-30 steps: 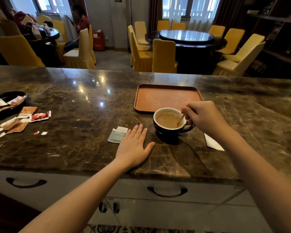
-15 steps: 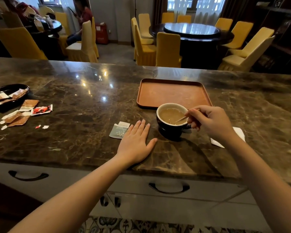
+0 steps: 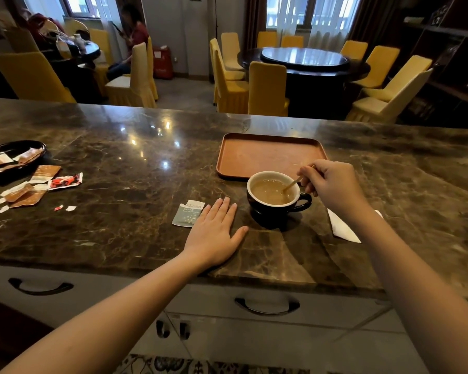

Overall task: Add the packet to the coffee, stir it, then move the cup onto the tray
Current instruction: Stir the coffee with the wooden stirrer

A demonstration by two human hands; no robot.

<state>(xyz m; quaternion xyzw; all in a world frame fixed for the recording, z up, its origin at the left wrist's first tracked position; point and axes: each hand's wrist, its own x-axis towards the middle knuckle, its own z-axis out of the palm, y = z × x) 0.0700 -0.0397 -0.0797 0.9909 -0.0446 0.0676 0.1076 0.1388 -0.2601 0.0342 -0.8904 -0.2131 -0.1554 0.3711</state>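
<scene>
the left hand (image 3: 214, 233) is laid flat, fingers spread, on the bench (image 3: 125, 184), just beside the torn packet (image 3: 188, 213). further out, the stirrer (image 3: 292, 183) is pinched in the closed right hand (image 3: 331, 187) and dipped into the coffee in the cup (image 3: 276, 198), which stands on the bench against the near edge of the tray (image 3: 268, 155). slow, small circles are advised, since the cup is nearly full and unsteadied.
</scene>
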